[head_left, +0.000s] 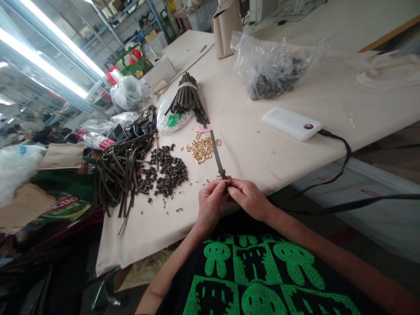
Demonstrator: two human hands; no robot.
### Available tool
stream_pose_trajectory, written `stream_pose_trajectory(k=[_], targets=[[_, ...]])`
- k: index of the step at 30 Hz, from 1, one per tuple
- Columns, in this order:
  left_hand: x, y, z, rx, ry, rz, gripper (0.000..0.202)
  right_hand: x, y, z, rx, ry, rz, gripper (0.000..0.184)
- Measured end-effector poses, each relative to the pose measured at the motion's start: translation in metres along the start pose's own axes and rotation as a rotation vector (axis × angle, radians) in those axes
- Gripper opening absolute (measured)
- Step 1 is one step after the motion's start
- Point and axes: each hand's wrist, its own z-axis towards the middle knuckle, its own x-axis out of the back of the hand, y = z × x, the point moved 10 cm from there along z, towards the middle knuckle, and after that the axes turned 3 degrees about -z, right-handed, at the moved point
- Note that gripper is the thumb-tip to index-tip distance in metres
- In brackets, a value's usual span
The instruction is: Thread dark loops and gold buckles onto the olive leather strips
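A narrow dark olive strap runs from my fingers away over the table, with a small dark loop around it close to my hands. My left hand pinches its near end between thumb and fingers. From the other side, my right hand grips the same end, fingertips touching those of the left. The very tip is hidden by my fingers. Just beyond lies a pile of small gold buckles. Further left is a heap of small dark loops.
A tied bundle of straps lies ahead on the table. More straps hang over the left edge. A white power bank with a black cable sits right, below a clear plastic bag of dark pieces. A beige bag stands behind.
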Motion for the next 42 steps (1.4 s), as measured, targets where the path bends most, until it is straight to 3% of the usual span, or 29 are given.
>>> stream_pose_trajectory(k=[8, 13, 19, 21, 26, 30, 36, 42], targets=[[0.005, 0.007, -0.001, -0.071, 0.067, 0.043, 0.017, -0.004, 0.0, -0.001, -0.004, 0.039, -0.044, 0.03], [0.004, 0.011, 0.0, -0.102, 0.113, 0.116, 0.015, 0.002, -0.005, -0.001, 0.022, 0.138, -0.132, 0.03], [0.005, 0.011, -0.004, -0.175, 0.174, -0.055, 0.019, 0.011, -0.014, -0.003, 0.096, 0.221, -0.141, 0.021], [0.008, 0.005, -0.001, -0.133, 0.176, -0.12, 0.023, 0.014, -0.015, -0.004, 0.1, 0.231, -0.15, 0.022], [0.005, -0.012, 0.013, 0.148, 0.117, -0.291, 0.039, 0.011, -0.015, -0.006, 0.115, 0.19, -0.181, 0.026], [0.0, -0.013, 0.016, 0.252, 0.065, -0.339, 0.036, 0.009, -0.013, -0.006, 0.098, 0.169, -0.175, 0.027], [0.001, -0.017, 0.002, 0.306, 0.062, -0.346, 0.035, 0.008, -0.013, -0.004, 0.096, 0.158, -0.208, 0.026], [0.012, -0.008, -0.006, 0.148, 0.13, -0.216, 0.027, 0.005, -0.014, -0.004, 0.125, 0.181, -0.311, 0.024]])
